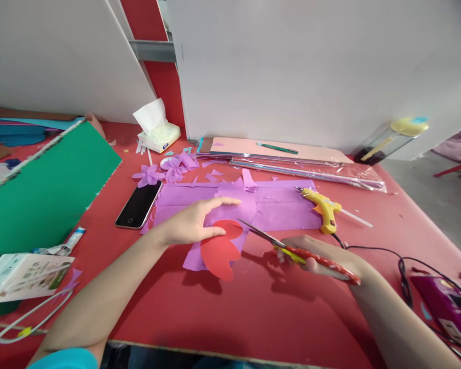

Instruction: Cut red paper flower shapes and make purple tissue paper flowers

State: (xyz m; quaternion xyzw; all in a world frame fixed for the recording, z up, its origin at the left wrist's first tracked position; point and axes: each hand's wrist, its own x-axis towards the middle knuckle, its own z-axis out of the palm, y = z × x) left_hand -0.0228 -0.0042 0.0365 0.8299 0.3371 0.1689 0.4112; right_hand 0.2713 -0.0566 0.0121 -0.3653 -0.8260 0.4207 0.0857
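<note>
My left hand (pixel 197 220) is at a red paper cutout (pixel 219 251) with rounded, petal-like lobes. The thumb lies over the cutout's upper part and the index finger stretches out above; the other fingers are hidden. Shadows on the table suggest that the cutout is raised. Under it runs a strip of purple paper (pixel 194 258), part of the wider purple paper (pixel 284 210) spread behind. In my right hand (pixel 305 251) is a pair of scissors (pixel 267 237) with red and yellow handles. Their blades point at the cutout, the tips just beside its upper right lobe.
A yellow glue gun (pixel 325 207) with its cord lies right of the purple paper. Left are a phone (pixel 139 206), purple paper flowers (pixel 148 175), a tissue pack (pixel 161 137) and a green board (pixel 61 205). Wrapped sheets (pixel 311 171) lie behind; a bottle (pixel 388 141) stands at right.
</note>
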